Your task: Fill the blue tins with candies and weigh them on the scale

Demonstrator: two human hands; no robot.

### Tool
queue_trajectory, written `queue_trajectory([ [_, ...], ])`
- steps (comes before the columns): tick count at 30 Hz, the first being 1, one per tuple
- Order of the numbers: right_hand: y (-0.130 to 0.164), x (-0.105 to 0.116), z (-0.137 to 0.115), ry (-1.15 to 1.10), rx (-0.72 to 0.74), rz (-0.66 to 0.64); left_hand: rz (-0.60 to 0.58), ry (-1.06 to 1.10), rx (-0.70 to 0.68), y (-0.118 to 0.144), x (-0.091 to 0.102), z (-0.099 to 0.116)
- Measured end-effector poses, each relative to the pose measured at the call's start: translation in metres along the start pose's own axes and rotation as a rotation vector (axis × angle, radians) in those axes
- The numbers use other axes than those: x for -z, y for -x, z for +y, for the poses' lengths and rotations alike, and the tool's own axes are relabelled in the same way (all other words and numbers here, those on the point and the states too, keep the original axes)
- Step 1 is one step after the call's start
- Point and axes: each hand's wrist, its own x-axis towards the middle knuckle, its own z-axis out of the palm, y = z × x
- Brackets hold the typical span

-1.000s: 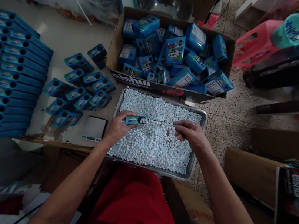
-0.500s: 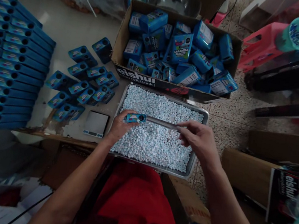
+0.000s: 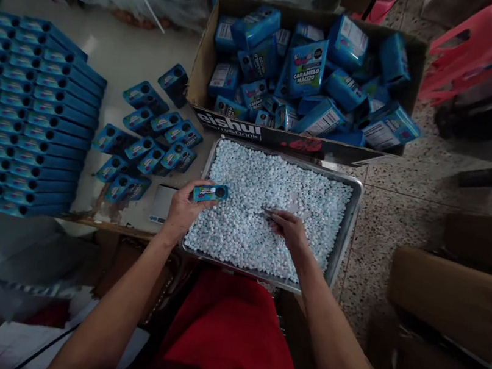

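Note:
A metal tray [image 3: 347, 224] full of small pale blue-white candies [image 3: 274, 182] lies in front of me. My left hand [image 3: 183, 209] holds a small blue candy box [image 3: 210, 192] with a round hole over the tray's left edge. My right hand [image 3: 289, 229] rests low on the candies in the middle of the tray, fingers closed around the end of a thin metal scoop [image 3: 268, 212] that is mostly buried in the candies.
A cardboard carton [image 3: 204, 61] of filled blue boxes stands beyond the tray. Several loose blue boxes [image 3: 146, 139] lie on the white table, rows of stacked ones [image 3: 25, 114] at the left, a small scale [image 3: 160, 202] beside my left hand. Red stool [image 3: 463, 57] at far right.
My right hand has pulled the metal scoop away from the box's hole and dropped down into the candies. The left hand still holds the box in about the same place.

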Motion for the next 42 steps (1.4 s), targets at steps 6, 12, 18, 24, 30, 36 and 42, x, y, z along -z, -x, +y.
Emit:
queue_trajectory([
  [6,0.004,0.002,-0.037,-0.024,-0.018,-0.146,0.053,-0.051,-0.016,0.002,0.016,0.01],
  [12,0.043,-0.005,-0.107,0.081,0.07,-0.268,0.051,-0.141,-0.011,0.004,0.009,0.009],
  [18,0.075,-0.037,-0.152,0.321,0.229,-0.225,0.021,-0.223,-0.045,0.011,-0.003,0.019],
  [24,0.114,-0.056,-0.168,0.615,0.42,-0.165,-0.031,-0.283,-0.113,0.012,-0.012,0.021],
  [30,0.118,-0.009,-0.151,0.42,0.318,-0.079,-0.013,0.004,-0.009,0.012,-0.011,0.01],
  [36,0.089,0.075,-0.079,0.087,0.028,0.095,-0.077,0.236,0.066,0.019,0.007,0.005],
  [42,0.086,0.085,-0.04,-0.042,-0.105,0.103,0.322,0.091,0.064,0.076,0.083,0.001],
])
